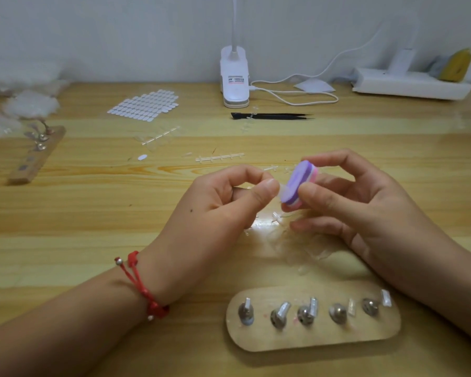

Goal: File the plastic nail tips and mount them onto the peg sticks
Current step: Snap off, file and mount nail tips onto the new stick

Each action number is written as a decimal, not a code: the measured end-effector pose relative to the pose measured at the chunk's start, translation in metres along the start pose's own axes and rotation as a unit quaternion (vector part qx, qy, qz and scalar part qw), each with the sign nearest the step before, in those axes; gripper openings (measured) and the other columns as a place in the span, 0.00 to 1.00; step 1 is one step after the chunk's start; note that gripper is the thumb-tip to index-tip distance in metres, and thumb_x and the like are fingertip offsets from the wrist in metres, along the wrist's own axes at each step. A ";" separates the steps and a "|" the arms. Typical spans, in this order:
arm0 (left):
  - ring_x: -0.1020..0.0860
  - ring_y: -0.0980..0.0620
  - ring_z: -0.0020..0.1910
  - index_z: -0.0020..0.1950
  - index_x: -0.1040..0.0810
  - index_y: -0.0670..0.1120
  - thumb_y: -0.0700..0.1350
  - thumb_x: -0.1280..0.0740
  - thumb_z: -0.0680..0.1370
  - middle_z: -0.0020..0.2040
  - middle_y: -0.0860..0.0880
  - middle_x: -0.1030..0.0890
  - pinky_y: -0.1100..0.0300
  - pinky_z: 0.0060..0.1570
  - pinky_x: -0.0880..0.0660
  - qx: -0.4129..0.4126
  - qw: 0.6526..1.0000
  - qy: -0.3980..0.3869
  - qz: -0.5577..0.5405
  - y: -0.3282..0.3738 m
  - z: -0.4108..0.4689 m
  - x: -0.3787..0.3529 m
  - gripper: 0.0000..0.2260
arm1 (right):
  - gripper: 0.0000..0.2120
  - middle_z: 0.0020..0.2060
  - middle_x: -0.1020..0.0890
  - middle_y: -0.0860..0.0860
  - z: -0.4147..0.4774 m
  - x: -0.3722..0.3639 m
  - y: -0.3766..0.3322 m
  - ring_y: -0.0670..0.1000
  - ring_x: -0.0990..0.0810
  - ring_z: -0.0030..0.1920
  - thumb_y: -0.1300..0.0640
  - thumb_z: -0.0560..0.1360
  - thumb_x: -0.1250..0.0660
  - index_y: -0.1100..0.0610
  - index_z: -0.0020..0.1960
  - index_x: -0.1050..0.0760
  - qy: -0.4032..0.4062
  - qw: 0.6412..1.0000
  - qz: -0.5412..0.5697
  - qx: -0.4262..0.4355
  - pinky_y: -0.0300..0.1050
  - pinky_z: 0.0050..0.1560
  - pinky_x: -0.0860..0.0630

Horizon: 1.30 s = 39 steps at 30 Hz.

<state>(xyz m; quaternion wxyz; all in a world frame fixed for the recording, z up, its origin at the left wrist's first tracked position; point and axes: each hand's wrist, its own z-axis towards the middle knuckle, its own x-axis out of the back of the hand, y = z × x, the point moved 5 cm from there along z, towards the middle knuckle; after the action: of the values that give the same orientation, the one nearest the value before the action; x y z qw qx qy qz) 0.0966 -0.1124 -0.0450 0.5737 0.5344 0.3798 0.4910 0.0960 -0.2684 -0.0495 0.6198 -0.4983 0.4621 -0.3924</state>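
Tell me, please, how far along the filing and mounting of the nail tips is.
Done: a stripped clear plastic sprue lies empty, and the five metal pegs on the near oval wooden board seem to carry small clear pieces. In hand: the left hand pinches a clear tip against the round purple-and-pink file block in the right hand. Left: loose clear tips await.

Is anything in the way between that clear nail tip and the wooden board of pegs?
Nothing visible blocks it. The left hand pinches the nail tip against the file block in the right hand; only clear plastic scraps lie on the table between it and the peg board.
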 end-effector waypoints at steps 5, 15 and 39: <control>0.42 0.58 0.22 0.41 0.22 0.46 0.52 0.35 0.71 0.23 0.53 0.39 0.70 0.23 0.42 -0.002 1.000 -0.001 0.010 0.000 0.001 0.000 0.10 | 0.14 0.40 0.15 0.56 0.000 0.000 0.001 0.53 0.15 0.40 0.54 0.62 0.24 0.51 0.47 0.19 0.002 1.000 -0.006 0.003 0.43 0.38 0.19; 0.41 0.58 0.22 0.41 0.22 0.47 0.52 0.34 0.71 0.24 0.53 0.39 0.71 0.23 0.41 -0.008 1.000 -0.002 0.008 0.001 -0.001 0.000 0.09 | 0.16 0.37 0.16 0.55 0.001 0.002 0.000 0.52 0.16 0.38 0.54 0.60 0.24 0.52 0.48 0.19 0.014 1.000 0.011 -0.005 0.42 0.37 0.19; 0.42 0.57 0.23 0.40 0.23 0.47 0.51 0.34 0.71 0.24 0.52 0.39 0.69 0.22 0.43 -0.007 1.000 0.019 -0.011 0.001 -0.001 0.002 0.08 | 0.14 0.38 0.16 0.52 0.001 -0.001 0.002 0.52 0.16 0.37 0.58 0.64 0.24 0.50 0.49 0.18 -0.038 0.999 -0.013 -0.011 0.42 0.39 0.19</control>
<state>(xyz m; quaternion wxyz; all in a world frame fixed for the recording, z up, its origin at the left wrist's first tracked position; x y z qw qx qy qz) 0.0963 -0.1105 -0.0444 0.5752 0.5168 0.3933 0.4974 0.0963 -0.2667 -0.0514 0.6263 -0.5256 0.4357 -0.3764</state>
